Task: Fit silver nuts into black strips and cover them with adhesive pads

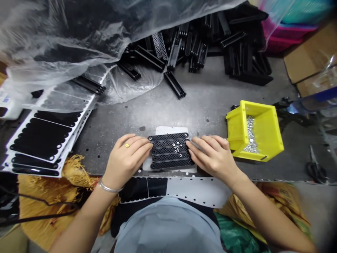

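Note:
Several black mesh-patterned strips (pixel 171 151) lie side by side in front of me, on a pale pad (pixel 168 130). Small silver metal rings (pixel 176 147) are scattered over the strips, and the far strip has a ring at each end. My left hand (pixel 129 156), wearing a gold ring and a silver bangle, has its fingertips closed at the left end of the second strip. At that strip's right end, the fingertips of my right hand (pixel 213 156) are pressed together too. Whatever sits between the fingertips is too small or hidden to make out.
A yellow bin (pixel 271 137) of small silver parts stands at right, with scissors (pixel 314 167) beyond it. Black plastic pieces (pixel 195 49) are heaped at the back beside clear plastic sheeting (pixel 86 45). Sheets of black stickers (pixel 42 135) lie at left.

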### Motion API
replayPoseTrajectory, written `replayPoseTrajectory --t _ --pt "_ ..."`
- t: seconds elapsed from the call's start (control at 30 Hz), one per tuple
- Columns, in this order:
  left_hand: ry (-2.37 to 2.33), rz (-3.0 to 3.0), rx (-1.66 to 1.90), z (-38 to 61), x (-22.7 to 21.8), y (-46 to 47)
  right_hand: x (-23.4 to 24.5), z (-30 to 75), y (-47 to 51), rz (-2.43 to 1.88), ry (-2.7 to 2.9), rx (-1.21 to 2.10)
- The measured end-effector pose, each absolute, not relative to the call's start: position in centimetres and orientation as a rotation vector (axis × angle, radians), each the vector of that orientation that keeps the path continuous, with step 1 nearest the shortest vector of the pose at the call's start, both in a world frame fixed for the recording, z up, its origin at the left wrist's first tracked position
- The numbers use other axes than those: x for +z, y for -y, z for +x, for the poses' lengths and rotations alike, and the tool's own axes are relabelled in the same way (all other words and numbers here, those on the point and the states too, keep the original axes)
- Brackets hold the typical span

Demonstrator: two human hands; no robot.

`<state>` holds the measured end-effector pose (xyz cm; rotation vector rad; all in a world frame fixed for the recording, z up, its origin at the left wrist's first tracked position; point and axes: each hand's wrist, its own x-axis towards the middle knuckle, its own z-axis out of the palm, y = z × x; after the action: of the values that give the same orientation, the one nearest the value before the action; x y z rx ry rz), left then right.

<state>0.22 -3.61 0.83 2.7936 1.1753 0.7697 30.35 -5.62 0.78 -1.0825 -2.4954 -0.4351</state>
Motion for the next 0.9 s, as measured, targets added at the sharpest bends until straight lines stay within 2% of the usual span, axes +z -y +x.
replayPoseTrajectory --t 0.23,0.47,0.63,0.9 --pt "-1.231 2.747 0.925 0.8 -0.7 4.8 1.3 29.7 5.8 -1.120 2.558 -0.484" --pt "-1.259 2.684 0.889 0.1 -1.4 6.0 1.2 29.0 4.5 -1.202 2.505 -0.111" --pt "-1.284 2.721 0.827 -0.1 -1.4 6.3 1.0 28.9 5.1 -1.180 2.422 0.024" --pt "-1.254 2.968 0.680 -0.9 -0.2 5.6 1.5 31.0 6.7 -1.242 2.446 -0.302"
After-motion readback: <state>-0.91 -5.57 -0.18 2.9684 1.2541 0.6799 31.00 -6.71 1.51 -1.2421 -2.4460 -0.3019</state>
